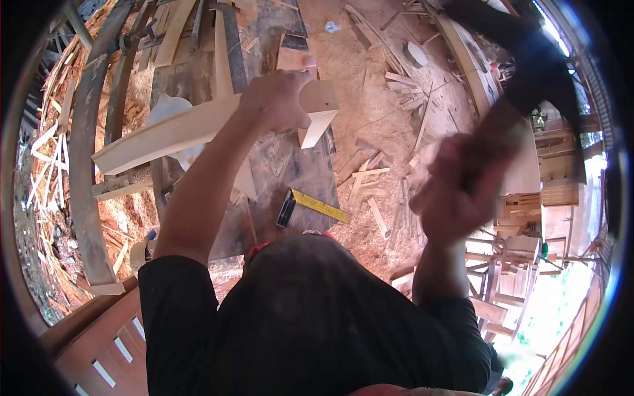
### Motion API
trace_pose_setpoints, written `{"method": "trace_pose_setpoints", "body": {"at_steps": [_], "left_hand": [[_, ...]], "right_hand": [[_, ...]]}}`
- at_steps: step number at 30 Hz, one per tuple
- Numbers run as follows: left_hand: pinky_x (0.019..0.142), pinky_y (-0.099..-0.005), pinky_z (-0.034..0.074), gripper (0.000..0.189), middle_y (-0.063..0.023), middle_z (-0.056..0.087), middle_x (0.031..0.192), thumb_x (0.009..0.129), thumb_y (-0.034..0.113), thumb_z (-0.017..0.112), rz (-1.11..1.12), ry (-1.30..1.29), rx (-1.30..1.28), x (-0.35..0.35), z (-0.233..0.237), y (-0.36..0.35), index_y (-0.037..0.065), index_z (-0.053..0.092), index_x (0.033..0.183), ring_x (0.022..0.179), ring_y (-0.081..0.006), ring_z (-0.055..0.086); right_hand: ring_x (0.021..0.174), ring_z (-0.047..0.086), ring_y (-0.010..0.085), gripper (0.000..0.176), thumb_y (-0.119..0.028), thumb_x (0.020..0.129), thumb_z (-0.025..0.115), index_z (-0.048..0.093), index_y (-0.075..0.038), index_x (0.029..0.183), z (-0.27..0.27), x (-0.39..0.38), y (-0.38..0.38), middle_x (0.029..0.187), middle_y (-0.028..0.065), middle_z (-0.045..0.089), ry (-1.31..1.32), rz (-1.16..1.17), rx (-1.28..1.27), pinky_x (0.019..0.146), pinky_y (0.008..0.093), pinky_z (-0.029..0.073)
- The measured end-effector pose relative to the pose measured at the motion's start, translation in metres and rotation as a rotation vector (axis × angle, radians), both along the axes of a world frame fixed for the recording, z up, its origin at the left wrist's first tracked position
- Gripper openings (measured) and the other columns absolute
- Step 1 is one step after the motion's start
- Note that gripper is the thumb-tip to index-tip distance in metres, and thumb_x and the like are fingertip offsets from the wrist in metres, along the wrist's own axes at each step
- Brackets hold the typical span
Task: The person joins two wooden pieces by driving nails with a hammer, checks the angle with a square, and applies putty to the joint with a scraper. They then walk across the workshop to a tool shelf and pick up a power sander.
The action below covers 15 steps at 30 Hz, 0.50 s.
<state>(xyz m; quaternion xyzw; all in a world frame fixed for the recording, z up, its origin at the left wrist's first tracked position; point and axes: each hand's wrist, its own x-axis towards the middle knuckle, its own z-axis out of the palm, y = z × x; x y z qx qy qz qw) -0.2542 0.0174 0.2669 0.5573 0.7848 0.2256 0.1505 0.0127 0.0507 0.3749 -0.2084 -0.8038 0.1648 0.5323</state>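
My left hand (276, 100) is closed over the right end of a pale wooden piece (178, 129), which lies across the dark workbench (307, 168). At that end the piece meets a short pale block (317, 127). To the right, my right hand (462, 185) is raised and blurred, its fingers wrapped round the handle of a hammer (538, 76). The hammer's dark head is up near the camera, well apart from the wood. Close to my body on the bench lies a try square (319, 204) with a yellow blade and dark stock.
Long boards (92, 145) run along the left, with wood strips (56, 158) beyond. Offcuts (376, 218) and shavings cover the floor to the right. A white translucent item (172, 109) lies partly under the piece. Wooden furniture (522, 264) stands far right.
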Motion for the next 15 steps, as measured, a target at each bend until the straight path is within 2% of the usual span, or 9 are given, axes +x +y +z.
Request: {"method": "trace_pose_setpoints", "body": {"at_steps": [3, 6, 7, 10, 12, 13, 15], "left_hand": [[0.097, -0.0444, 0.056, 0.077, -0.0158, 0.073, 0.121, 0.064, 0.029, 0.082, -0.016, -0.007, -0.056, -0.002, 0.005, 0.0, 0.01, 0.065, 0.136, 0.113, -0.0328, 0.07], [0.099, -0.0436, 0.056, 0.078, -0.0157, 0.072, 0.124, 0.063, 0.03, 0.083, -0.01, -0.003, 0.003, -0.003, -0.005, 0.001, 0.011, 0.064, 0.137, 0.116, -0.0321, 0.069], [0.099, -0.0437, 0.055, 0.078, -0.0157, 0.072, 0.125, 0.064, 0.029, 0.083, -0.035, -0.017, -0.028, 0.005, -0.009, -0.004, 0.01, 0.064, 0.137, 0.116, -0.0322, 0.069], [0.1, -0.044, 0.055, 0.079, -0.0156, 0.071, 0.125, 0.064, 0.029, 0.083, -0.029, -0.01, -0.034, -0.001, 0.0, -0.002, 0.01, 0.063, 0.138, 0.118, -0.0326, 0.068], [0.1, -0.0445, 0.055, 0.079, -0.0155, 0.071, 0.125, 0.065, 0.03, 0.083, -0.032, -0.016, -0.021, 0.0, 0.001, 0.0, 0.009, 0.063, 0.138, 0.118, -0.033, 0.068], [0.101, -0.045, 0.055, 0.079, -0.0153, 0.071, 0.126, 0.066, 0.03, 0.083, 0.0, 0.003, -0.004, 0.001, -0.001, 0.001, 0.009, 0.062, 0.139, 0.118, -0.0331, 0.068], [0.101, -0.0449, 0.054, 0.08, -0.0153, 0.071, 0.126, 0.066, 0.032, 0.083, -0.006, 0.005, -0.012, 0.0, -0.002, 0.002, 0.009, 0.062, 0.139, 0.119, -0.0331, 0.068]], "right_hand": [[0.069, 0.066, 0.015, 0.046, 0.001, 0.099, 0.067, 0.051, 0.007, 0.141, -0.042, 0.029, 0.007, 0.089, 0.0094, 0.069, 0.109, 0.24, -0.222, 0.06, 0.0273, 0.054], [0.08, 0.071, 0.0349, 0.054, -0.01, 0.095, 0.07, 0.056, -0.003, 0.146, -0.063, 0.016, 0.02, 0.094, 0.0217, 0.07, -0.725, 0.016, 0.025, 0.069, 0.0458, 0.055], [0.086, 0.072, 0.0415, 0.055, -0.011, 0.098, 0.067, 0.053, -0.01, 0.151, -0.065, 0.004, 0.024, 0.099, 0.0255, 0.072, -0.802, -0.027, -0.198, 0.074, 0.0451, 0.056], [0.081, 0.074, 0.0329, 0.061, -0.01, 0.098, 0.069, 0.047, -0.002, 0.154, -0.044, -0.012, 0.028, 0.093, 0.0235, 0.072, -0.459, -0.013, 0.057, 0.072, 0.0417, 0.057], [0.073, 0.073, 0.0223, 0.068, -0.007, 0.097, 0.07, 0.038, 0.007, 0.156, 0.004, -0.012, -0.003, 0.087, 0.0191, 0.071, -0.332, -0.082, -0.155, 0.065, 0.035, 0.056], [0.069, 0.069, 0.018, 0.065, -0.004, 0.097, 0.07, 0.039, 0.01, 0.152, 0.008, -0.009, -0.005, 0.086, 0.0161, 0.071, -0.125, -0.029, -0.115, 0.062, 0.0315, 0.054], [0.064, 0.064, 0.0134, 0.054, 0.0, 0.097, 0.069, 0.044, 0.012, 0.144, 0.013, 0.0, -0.011, 0.084, 0.0112, 0.07, 0.116, 0.16, -0.148, 0.058, 0.0263, 0.052]]}}
